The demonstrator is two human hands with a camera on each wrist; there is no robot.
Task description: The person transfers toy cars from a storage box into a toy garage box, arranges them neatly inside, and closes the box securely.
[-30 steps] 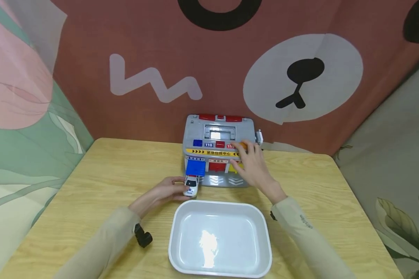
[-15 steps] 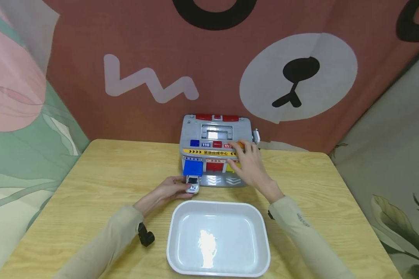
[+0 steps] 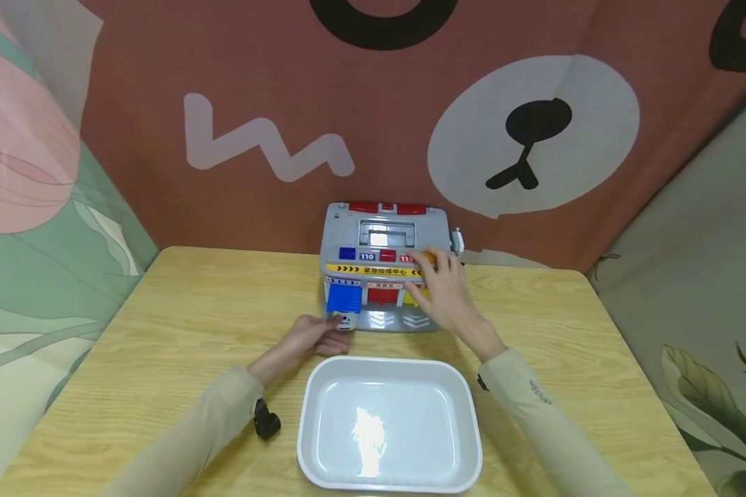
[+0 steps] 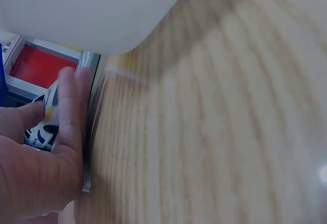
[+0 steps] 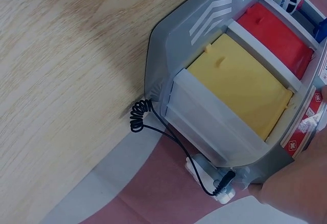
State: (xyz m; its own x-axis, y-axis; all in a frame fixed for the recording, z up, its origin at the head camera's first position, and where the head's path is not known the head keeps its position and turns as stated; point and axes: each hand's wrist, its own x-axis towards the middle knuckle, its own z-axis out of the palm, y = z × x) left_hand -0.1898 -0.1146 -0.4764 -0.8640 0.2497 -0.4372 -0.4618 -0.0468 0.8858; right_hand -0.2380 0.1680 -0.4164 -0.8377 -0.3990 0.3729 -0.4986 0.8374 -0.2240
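Observation:
A grey toy police station garage (image 3: 342, 231) stands at the back of the table, its blue door (image 3: 345, 299) raised at the left. Under that door a white toy police car (image 3: 346, 321) sits mostly inside, only its end showing. My left hand (image 3: 307, 336) holds this end between thumb and fingers. In the left wrist view the car (image 4: 40, 137) shows between the thumb and straighter fingers. My right hand (image 3: 450, 293) grips the garage roof's right front edge, fingers on top near an orange button (image 3: 431, 258), thumb at the front. The red door (image 5: 276, 40) and yellow door (image 5: 240, 83) are shut.
A white plastic tray (image 3: 311, 442) with nothing in it lies in front of the garage, close to the left hand. A white piece with a coiled black cord (image 5: 140, 116) hangs on the garage's right side. A printed cloth (image 3: 255, 207) rises behind the table.
My left hand has moved forward, and the police car has gone deeper under the raised blue door. The right hand has stayed on the garage roof.

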